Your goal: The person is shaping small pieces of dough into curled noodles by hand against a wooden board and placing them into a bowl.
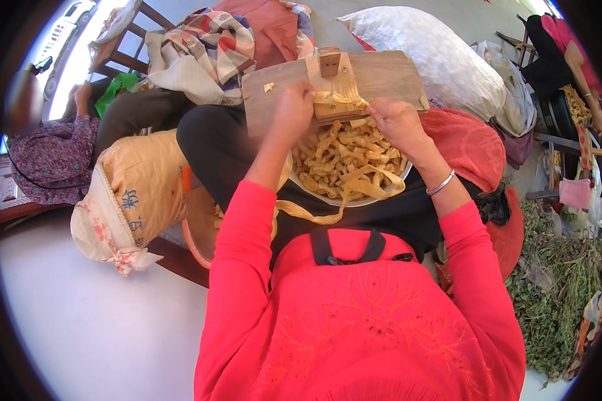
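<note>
A flat tan strip [341, 101], soft and crinkled like bean-curd skin, stretches across a wooden board [384, 77] in front of a small upright wooden block [329, 61]. My left hand [293, 110], slightly blurred, is closed on the strip's left part. With thumb and fingers, my right hand [396, 127] pinches its right part, where it bunches up. Below my hands, a round bowl [354, 202] in my lap is full of short knotted tan pieces [344, 157]. A long loose strip [308, 215] loops over the bowl's rim and across my lap.
A tan sack [140, 180] stands at the left, beside a seated person's patterned sleeve [50, 160]. Beyond the board lie bundled cloths [214, 50] and a large white sack [428, 57]. Dried green plants [558, 287] cover the floor at right; another person's arm [582, 80] is farther back.
</note>
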Action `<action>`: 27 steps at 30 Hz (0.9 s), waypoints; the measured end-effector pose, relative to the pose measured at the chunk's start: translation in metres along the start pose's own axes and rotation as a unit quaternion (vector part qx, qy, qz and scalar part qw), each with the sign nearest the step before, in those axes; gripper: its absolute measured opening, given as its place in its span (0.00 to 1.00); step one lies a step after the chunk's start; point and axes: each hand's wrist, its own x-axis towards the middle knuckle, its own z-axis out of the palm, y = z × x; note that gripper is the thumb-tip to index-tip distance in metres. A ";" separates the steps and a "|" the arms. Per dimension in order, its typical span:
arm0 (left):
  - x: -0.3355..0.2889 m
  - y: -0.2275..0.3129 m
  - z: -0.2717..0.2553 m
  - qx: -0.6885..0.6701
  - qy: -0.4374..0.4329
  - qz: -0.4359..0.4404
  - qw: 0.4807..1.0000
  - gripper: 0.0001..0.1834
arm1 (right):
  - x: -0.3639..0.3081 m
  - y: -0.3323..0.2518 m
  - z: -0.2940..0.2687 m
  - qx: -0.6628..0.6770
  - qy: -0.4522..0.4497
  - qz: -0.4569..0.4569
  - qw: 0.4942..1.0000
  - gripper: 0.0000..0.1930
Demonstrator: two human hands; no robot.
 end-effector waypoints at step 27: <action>-0.055 0.101 -0.063 -0.094 -0.209 0.025 0.973 0.12 | -0.051 -0.068 -0.052 0.320 -0.192 0.018 0.928 0.15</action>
